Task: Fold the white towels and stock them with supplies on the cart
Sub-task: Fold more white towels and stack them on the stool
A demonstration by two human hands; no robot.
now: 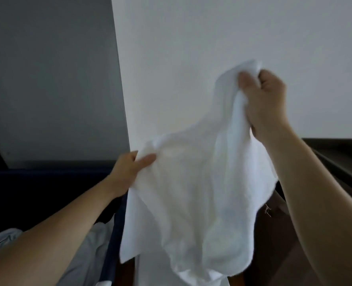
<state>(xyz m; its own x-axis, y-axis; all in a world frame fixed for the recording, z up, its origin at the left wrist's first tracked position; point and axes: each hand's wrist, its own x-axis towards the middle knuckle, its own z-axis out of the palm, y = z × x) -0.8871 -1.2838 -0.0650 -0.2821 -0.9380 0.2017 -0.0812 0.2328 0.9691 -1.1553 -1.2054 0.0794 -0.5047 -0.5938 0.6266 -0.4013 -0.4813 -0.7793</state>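
i'd say folding has barely begun: the white towel (191, 193) hangs unfolded in mid-air, my right hand (263, 100) gripping its high far corner, my left hand (129, 168) pinching the lower left edge. no cart visible.

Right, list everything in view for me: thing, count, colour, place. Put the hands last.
white towel: one, white, held up in the air at centre, hanging unfolded
pale cloth: one heap, greyish white, bottom left, under the left forearm
dark blue surface: one, dark blue, lower left
white wall: one, white, centre and right background
grey wall: one, grey, left background
dark ledge: one, dark brown, right edge
left hand: one, pinches the towel's left edge
right hand: one, grips the towel's bunched top, higher up
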